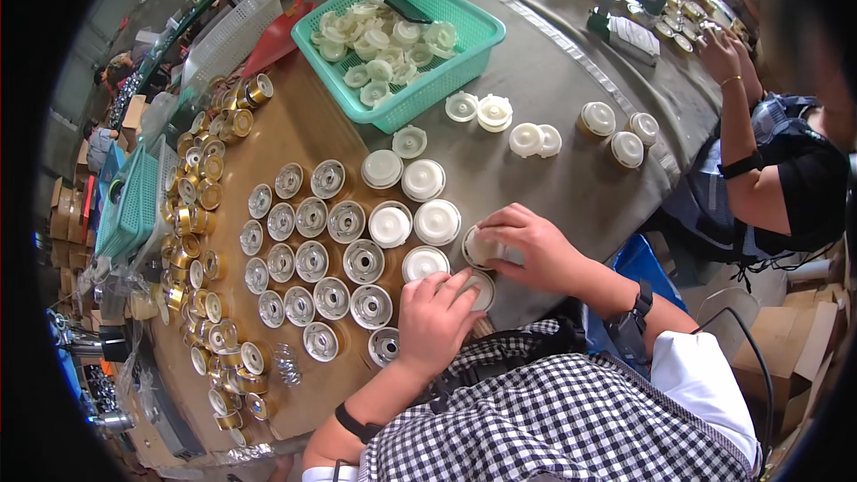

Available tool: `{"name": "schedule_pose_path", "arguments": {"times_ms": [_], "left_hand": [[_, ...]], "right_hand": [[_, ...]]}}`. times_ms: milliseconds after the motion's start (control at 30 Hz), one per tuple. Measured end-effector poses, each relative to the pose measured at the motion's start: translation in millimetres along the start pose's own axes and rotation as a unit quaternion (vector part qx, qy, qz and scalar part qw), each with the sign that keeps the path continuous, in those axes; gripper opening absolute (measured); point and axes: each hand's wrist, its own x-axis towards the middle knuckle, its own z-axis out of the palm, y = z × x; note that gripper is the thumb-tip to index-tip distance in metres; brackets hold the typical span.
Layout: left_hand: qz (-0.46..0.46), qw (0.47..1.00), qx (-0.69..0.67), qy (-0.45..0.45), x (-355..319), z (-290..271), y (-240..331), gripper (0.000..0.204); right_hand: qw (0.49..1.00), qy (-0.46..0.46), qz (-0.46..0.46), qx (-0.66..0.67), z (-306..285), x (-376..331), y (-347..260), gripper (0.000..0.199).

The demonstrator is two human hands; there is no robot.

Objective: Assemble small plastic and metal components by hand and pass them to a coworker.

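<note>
My right hand (540, 254) curls its fingers and thumb round a round, white-capped piece (480, 248) at the near end of the rows. My left hand (435, 317) lies just left of it, palm down, its fingers stretched out beside another white-capped piece (483, 289) and partly covering it. Between my hands and the far basket stand several gold cups with white plastic caps (437, 221). Left of these are rows of uncapped cups (364, 261) with shiny metal insides. Loose translucent caps (461, 107) lie farther off.
A green plastic basket (420, 89) of translucent caps, with a dark tool on top, stands at the back. Many gold cups (214, 308) heap along the left edge. Metal springs (286, 364) lie near them. Another person's arm (745, 152) works at the right.
</note>
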Motion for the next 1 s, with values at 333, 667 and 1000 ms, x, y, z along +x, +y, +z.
{"name": "schedule_pose_path", "arguments": {"times_ms": [333,667,1000], "left_hand": [[-0.005,0.999,0.028,-0.018,20.4,-1.7,2.2,0.043],[0.029,0.998,-0.045,-0.027,211.8,74.4,-54.2,0.051],[0.011,0.972,-0.23,-0.045,195.3,40.1,-76.3,0.034]], "right_hand": [[0.999,0.038,-0.004,0.03,-28.2,18.2,21.5,0.04],[0.962,0.153,0.119,-0.191,-44.5,30.3,112.4,0.056],[0.963,0.157,0.145,-0.166,-70.1,5.3,61.4,0.048]]}}
